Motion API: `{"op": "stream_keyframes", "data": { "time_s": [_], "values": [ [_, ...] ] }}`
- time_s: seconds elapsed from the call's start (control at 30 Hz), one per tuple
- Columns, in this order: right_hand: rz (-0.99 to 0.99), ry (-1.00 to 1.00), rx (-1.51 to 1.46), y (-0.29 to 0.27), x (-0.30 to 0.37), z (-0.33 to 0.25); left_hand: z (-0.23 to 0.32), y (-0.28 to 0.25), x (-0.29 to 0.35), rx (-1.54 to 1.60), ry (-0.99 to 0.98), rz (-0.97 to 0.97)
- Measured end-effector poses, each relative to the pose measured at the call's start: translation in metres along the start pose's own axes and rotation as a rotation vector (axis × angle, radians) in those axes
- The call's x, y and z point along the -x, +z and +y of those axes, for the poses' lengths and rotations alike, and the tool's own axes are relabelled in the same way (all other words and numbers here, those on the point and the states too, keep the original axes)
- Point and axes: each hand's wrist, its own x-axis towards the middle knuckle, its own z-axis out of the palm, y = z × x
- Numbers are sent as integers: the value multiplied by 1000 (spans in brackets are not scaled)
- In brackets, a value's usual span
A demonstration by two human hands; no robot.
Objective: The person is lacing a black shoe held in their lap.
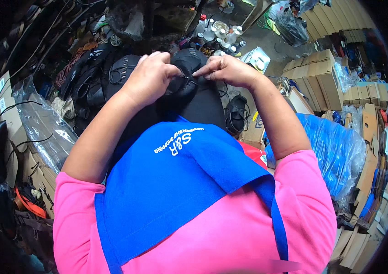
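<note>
A black shoe (187, 58) rests on my lap, its toe pointing away, with short stitches or laces showing across the upper. At its left side my left hand (152, 75) is closed, thumb and forefinger pinched on a thin black shoelace (185, 76) over the shoe's opening. From the right, my right hand (225, 71) pinches at the same lacing with thumb and forefinger, the other fingers curled. Both fingertips are small in view, and the lace is hard to make out against the black shoe. Another black shoe (122, 72) lies just left of my left forearm.
Several black shoes (91, 75) are piled on the left, near clear plastic sheeting (47, 125). A single black shoe (236, 114) sits right of my lap. Bottles and containers (221, 36) stand ahead. Cardboard boxes (315, 75) and a blue plastic-wrapped bundle (324, 150) are on the right.
</note>
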Motion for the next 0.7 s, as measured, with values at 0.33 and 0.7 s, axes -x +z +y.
{"op": "stream_keyframes", "data": {
  "time_s": [0.33, 0.7],
  "values": [
    [267, -69, -50, 31, 11, 10, 14, 21, 23, 432, -396, 37],
    [256, 57, -286, 33, 9, 19, 5, 16, 16, 723, -534, 93]
  ]
}}
